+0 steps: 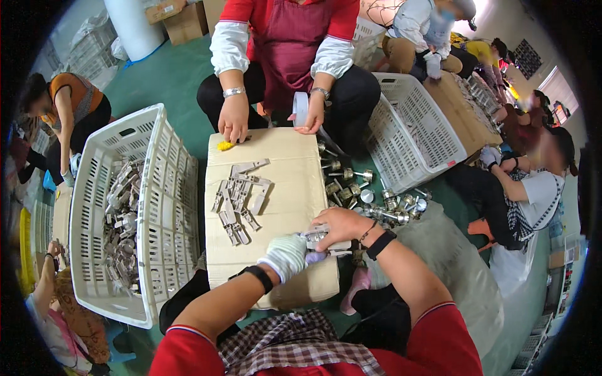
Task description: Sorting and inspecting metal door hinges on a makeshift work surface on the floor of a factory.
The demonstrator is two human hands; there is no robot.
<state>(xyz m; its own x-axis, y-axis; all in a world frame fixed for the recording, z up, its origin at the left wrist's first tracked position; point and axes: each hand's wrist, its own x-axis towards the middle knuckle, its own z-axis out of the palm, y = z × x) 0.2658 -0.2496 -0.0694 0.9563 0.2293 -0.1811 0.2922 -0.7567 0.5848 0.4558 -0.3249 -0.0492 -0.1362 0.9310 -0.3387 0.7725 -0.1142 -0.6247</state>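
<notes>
My left hand [287, 255], in a white knitted glove with purple fingertips, is closed on a silvery metal part [315, 237] over the right edge of a cardboard-topped work surface [251, 269]. My bare right hand [340, 227] curls over the same part from the right. Its exact shape is mostly hidden by my fingers. A loose cluster of flat, silvery metal brackets [235, 197] lies on the cardboard. To the right of the board is a heap of round-headed metal fittings [395, 210] with short stems.
A white plastic crate [153, 250] holding many metal pieces stands at left; another white crate [407, 135] stands at right. Across the board, a person's hands touch a yellow scrap [224, 145] and a white tape roll [301, 108]. Clear plastic sheeting [445, 263] lies right. Other people sit around.
</notes>
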